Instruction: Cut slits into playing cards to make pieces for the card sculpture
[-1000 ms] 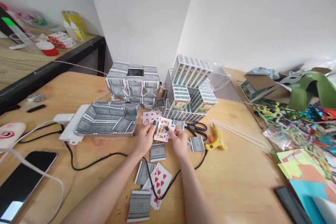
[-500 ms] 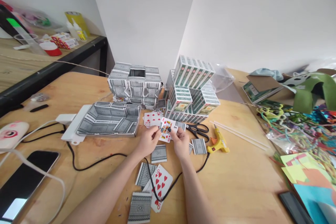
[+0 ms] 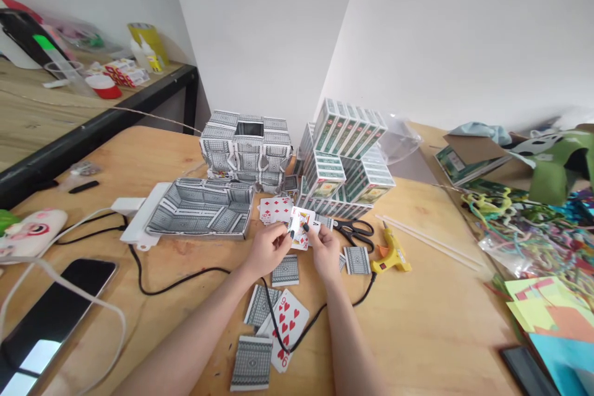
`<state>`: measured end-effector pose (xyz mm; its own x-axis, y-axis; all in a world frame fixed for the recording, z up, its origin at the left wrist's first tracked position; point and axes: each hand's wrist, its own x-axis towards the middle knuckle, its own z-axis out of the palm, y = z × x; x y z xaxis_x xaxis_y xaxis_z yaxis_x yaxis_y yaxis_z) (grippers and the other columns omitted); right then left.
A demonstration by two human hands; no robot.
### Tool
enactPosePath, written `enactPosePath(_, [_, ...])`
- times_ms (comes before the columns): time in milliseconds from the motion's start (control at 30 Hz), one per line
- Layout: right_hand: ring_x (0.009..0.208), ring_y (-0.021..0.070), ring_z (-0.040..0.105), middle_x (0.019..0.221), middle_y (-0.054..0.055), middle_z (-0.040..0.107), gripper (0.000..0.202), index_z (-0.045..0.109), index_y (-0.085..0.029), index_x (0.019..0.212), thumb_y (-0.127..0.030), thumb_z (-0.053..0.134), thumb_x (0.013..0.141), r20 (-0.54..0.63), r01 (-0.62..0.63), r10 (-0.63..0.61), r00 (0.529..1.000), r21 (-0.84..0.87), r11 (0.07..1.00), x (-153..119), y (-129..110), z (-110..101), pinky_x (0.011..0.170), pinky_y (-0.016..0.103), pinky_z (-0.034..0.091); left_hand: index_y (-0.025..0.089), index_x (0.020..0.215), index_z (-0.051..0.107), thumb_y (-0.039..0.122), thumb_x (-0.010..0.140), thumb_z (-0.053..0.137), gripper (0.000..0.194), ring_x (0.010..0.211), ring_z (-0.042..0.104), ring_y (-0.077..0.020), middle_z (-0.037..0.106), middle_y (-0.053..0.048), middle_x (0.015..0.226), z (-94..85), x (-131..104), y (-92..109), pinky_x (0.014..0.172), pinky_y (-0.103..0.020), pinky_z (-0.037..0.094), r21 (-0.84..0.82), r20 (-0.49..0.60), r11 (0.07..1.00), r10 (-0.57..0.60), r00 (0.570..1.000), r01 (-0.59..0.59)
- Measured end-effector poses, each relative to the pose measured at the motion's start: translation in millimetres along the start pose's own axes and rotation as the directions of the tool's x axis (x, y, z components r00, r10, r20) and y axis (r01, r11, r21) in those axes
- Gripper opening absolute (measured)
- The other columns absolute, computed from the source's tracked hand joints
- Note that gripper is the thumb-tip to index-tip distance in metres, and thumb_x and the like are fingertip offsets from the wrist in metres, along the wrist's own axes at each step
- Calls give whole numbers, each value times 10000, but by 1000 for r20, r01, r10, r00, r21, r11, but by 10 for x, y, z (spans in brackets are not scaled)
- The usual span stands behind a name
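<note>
Between my two hands is a king of diamonds card (image 3: pixel 301 220), face up, with an ace card (image 3: pixel 317 227) partly behind it. My left hand (image 3: pixel 270 249) pinches the king's left edge between thumb and fingers. The right side of the cards is gripped by my right hand (image 3: pixel 323 252), its thumb on the face. Just beyond lie several diamond cards (image 3: pixel 276 207) on the table. Folded cards with grey patterned backs (image 3: pixel 285 270) are scattered nearer me, beside a nine of hearts (image 3: pixel 288 322). A black cable crosses over these cards.
An open card-covered tray (image 3: pixel 202 209) and a card-covered box (image 3: pixel 248 148) stand at the left. Stacked card boxes (image 3: pixel 346 148) rise behind my hands. Black scissors (image 3: pixel 355 232) and a yellow glue gun (image 3: pixel 392 253) lie right. A phone (image 3: pixel 55 322) is at the left.
The whole view has shifted, so the scene appears slightly further right. My left fingers have changed position a little at the king's left edge, and both hands still hold the cards.
</note>
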<state>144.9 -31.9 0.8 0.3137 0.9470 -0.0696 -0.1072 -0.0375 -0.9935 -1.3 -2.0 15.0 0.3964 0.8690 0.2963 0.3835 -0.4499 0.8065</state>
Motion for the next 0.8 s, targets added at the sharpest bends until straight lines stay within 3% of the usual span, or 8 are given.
enactPosePath(300, [628, 169, 580, 627, 15, 625, 285, 615, -151, 815, -418, 608, 716, -26, 32, -32, 999, -12, 999, 16, 20, 5, 583, 268, 455, 185, 601, 347, 221, 792, 410, 205, 525, 375, -90, 376, 46, 554, 22, -4, 24, 515, -213, 289, -1, 12, 999, -49, 999, 49])
enactPosePath(567, [650, 177, 606, 690, 20, 664, 237, 613, -171, 825, -368, 637, 696, 28, 14, -15, 999, 37, 999, 5, -52, 20, 608, 284, 472, 185, 598, 344, 255, 794, 423, 223, 524, 386, -93, 388, 47, 546, 13, 5, 18, 522, -216, 288, 0, 11, 995, -96, 995, 96])
enactPosePath(800, [661, 181, 611, 757, 39, 685, 237, 612, -171, 817, -371, 635, 693, 61, -5, 2, 998, 57, 998, -3, -106, 41, 610, 292, 484, 180, 570, 335, 293, 810, 408, 275, 511, 345, -89, 341, 51, 530, 31, 15, -29, 499, -215, 272, -135, 35, 971, -193, 981, 196])
